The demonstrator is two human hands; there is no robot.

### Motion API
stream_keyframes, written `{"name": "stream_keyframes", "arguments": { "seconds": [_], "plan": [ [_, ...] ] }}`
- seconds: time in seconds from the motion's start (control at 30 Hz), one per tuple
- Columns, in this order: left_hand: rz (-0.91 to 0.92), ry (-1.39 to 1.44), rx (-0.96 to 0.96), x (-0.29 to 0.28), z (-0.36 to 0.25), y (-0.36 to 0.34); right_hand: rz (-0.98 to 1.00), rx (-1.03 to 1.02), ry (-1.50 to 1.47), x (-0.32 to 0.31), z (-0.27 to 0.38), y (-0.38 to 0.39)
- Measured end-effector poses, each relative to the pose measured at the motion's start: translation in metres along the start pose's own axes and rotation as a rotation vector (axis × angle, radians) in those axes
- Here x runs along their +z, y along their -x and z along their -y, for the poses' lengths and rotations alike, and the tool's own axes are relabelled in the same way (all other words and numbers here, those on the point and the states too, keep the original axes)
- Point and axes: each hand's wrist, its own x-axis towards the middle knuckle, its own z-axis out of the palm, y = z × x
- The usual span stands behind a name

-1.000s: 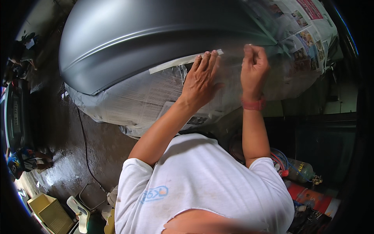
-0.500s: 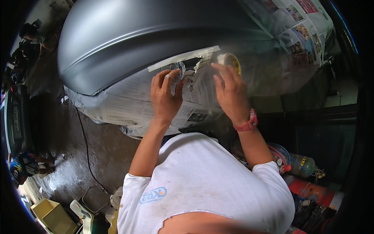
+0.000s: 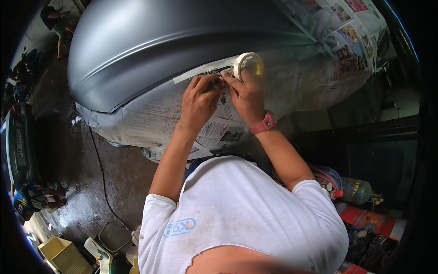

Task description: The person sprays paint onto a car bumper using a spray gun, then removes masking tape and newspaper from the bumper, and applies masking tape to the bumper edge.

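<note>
A dark grey car body panel [image 3: 150, 50] has newspaper [image 3: 146, 109] masking its lower side. A pale tape strip [image 3: 188, 74] runs along the panel's lower edge, beside a dark, torn gap in the covering. At this gap my left hand [image 3: 199, 99] has its fingertips pinched together; what lies between them is hidden. Close against it, my right hand [image 3: 247, 98] is closed, with a roll of masking tape [image 3: 237, 69] carried at its fingers. The right thumb and forefinger reach toward the left fingertips, and the small piece between the hands is hard to make out.
Newspaper with coloured pictures [image 3: 349, 36] covers the far right side. A gas cylinder [image 3: 358, 191] with hoses lies at lower right. On the left are another vehicle [image 3: 20, 146], a cable [image 3: 101, 169] on the wet floor, a yellow bin [image 3: 64, 258] and people.
My right hand has moved left with the tape roll, bringing the hands together at the gap. The left fingers, spread before, have closed into a pinch.
</note>
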Motion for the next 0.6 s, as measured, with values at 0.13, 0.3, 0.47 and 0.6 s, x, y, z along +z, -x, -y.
{"name": "stream_keyframes", "arguments": {
  "seconds": [0.13,0.3,0.47,0.6],
  "plan": [
    [0.065,0.068,0.013,-0.011,-0.003,-0.003,0.028,-0.001,-0.041,-0.006,0.001,-0.004],
    [0.075,-0.005,0.079,-0.007,0.004,-0.002,0.137,0.002,-0.025,-0.018,0.003,-0.007],
    [-0.094,0.047,-0.034,0.014,0.006,-0.005,0.198,-0.001,-0.023,-0.029,0.006,-0.012],
    [-0.087,0.054,-0.182,0.017,-0.002,-0.013,0.226,0.036,-0.123,-0.046,0.010,-0.012]
  ]
}}
